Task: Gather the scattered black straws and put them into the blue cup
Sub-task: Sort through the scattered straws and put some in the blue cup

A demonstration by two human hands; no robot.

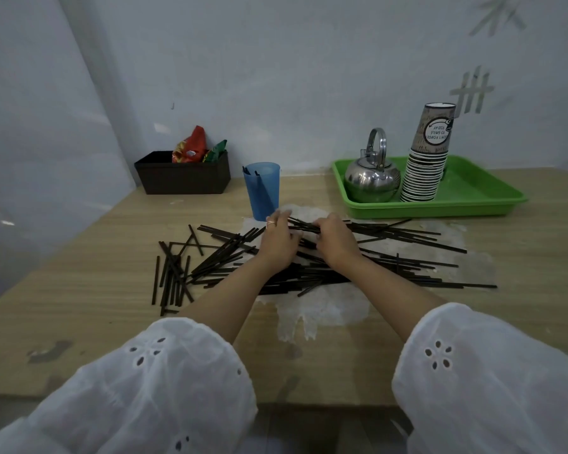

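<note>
pale wood-grain table (79, 290) fills the middle of the frame, and the black straws (391, 257) lie scattered across its centre in a loose heap, most of them running left to right, with a smaller cluster fanned out nearly upright in the picture at centre left. the blue cup (263, 191) stands upright just above the heap, a little left of centre, with a couple of dark straws already leaning inside it. my left hand (277, 244) and my right hand (336, 240) are close together at the top edge of the pile, just below and right of the cup, and the fingers of both are curled around a small bunch of straws stretched between them. a ring (271, 223) shows on my left hand. under the pile is a rough whitish patch (325, 309) on the tabletop. my white eyelet sleeves (145, 388) fill the bottom of the frame. at the upper right a green tray (473, 194) holds a shiny metal kettle (371, 181) and, just beside it, a tall stack of paper cups (427, 168) turned upside down. at the upper left, against the pale wall, a dark box (181, 178) holds red and green packets (191, 145).
</note>
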